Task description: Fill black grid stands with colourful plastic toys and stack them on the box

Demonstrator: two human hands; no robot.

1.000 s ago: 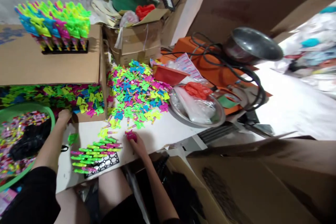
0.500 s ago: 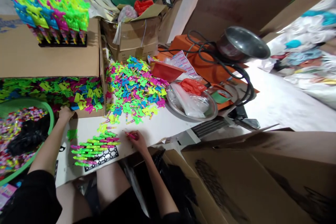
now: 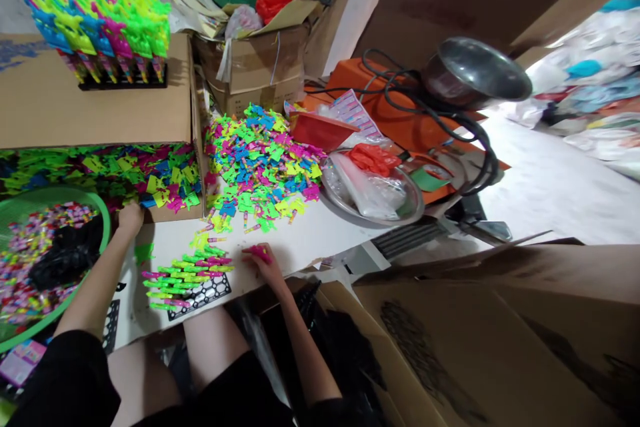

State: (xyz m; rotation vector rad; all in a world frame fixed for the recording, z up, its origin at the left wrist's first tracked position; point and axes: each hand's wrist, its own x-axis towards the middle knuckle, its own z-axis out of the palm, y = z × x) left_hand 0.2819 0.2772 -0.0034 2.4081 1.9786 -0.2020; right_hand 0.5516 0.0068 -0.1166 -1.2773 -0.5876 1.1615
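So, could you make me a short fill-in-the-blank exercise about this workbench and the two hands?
The right hand holds a small plastic piece whose colour is ____.
The left hand is at the front opening of a big box made of ____.
The round basket beside the left forearm has a rim coloured ____.
The crumpled plastic bag over the metal bowl is coloured ____.

Missing words: pink; cardboard; green; red.
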